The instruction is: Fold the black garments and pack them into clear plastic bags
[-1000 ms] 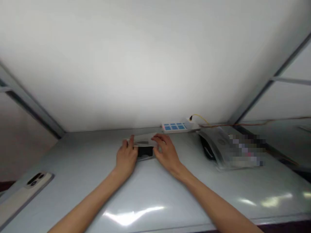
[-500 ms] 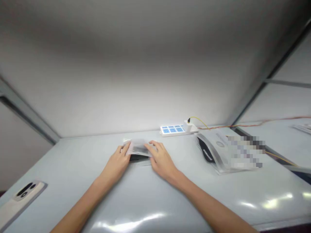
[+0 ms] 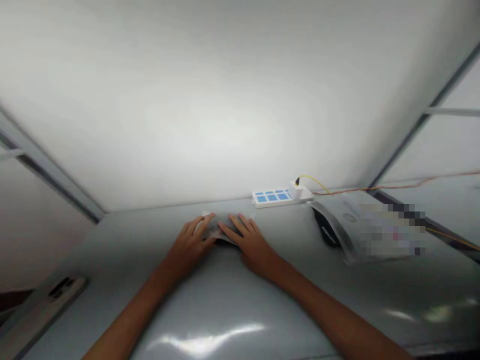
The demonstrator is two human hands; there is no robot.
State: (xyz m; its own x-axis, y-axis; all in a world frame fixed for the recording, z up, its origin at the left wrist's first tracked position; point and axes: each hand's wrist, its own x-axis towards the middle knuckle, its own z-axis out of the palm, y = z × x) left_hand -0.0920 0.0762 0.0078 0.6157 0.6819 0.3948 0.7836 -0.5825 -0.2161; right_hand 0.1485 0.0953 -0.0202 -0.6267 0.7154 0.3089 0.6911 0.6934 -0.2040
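A small clear plastic bag (image 3: 221, 229) lies on the table, and a dark item shows at its near edge. My left hand (image 3: 192, 245) rests on the bag's left side with its fingers stretched out, the thumb along the near edge. Across the bag's right side lies my right hand (image 3: 252, 242), fingers spread flat and pointing away from me. Both hands cover much of the bag, so what is inside cannot be made out.
A white power strip (image 3: 272, 198) with a plugged-in adapter (image 3: 295, 190) stands by the back wall. To the right lie several clear bags (image 3: 350, 235) with a black item in one. A phone (image 3: 48, 310) is at the table's left edge.
The bag's near part, raised before with more of the dark item showing, now lies flatter. My right fingers have spread out over it. The camera view has shifted slightly and the light has changed.
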